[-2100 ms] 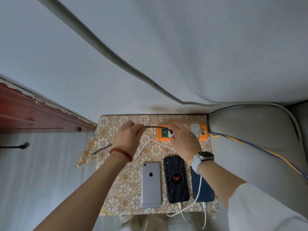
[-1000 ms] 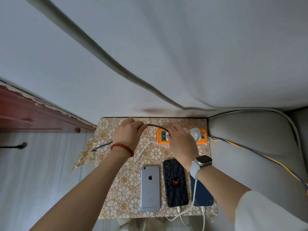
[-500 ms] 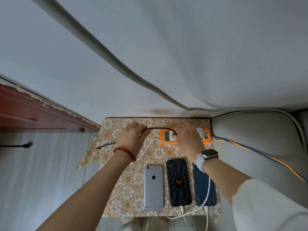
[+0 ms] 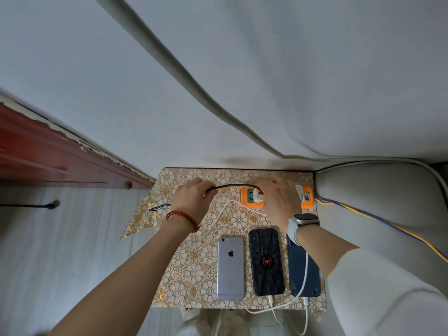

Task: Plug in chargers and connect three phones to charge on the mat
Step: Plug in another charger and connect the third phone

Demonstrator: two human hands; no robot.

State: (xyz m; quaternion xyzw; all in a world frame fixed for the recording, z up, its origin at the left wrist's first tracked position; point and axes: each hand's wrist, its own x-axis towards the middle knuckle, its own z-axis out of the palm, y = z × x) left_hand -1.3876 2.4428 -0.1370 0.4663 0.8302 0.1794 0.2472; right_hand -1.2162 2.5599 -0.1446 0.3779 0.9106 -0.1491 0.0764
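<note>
Three phones lie face down on the gold floral mat (image 4: 194, 270): a silver phone (image 4: 230, 267), a black spider-case phone (image 4: 266, 261) and a dark blue phone (image 4: 303, 270). White cables enter the bottom ends of the black and blue phones. An orange power strip (image 4: 247, 198) lies at the mat's far edge. My right hand (image 4: 278, 202) presses a white charger (image 4: 257, 196) into the strip. My left hand (image 4: 194, 200) pinches a black cable (image 4: 230, 186) that arcs over to the charger; its loose end (image 4: 157, 207) trails left.
A second white charger (image 4: 299, 190) sits in the strip's right end. Blue and yellow wires (image 4: 363, 214) run right over a grey sofa cushion (image 4: 375, 202). A white wall stands behind the mat, a red wooden frame (image 4: 60, 161) at left, pale floor below it.
My right hand has shifted slightly right along the power strip with the white charger. My left hand keeps its hold on the black cable, nearly unmoved.
</note>
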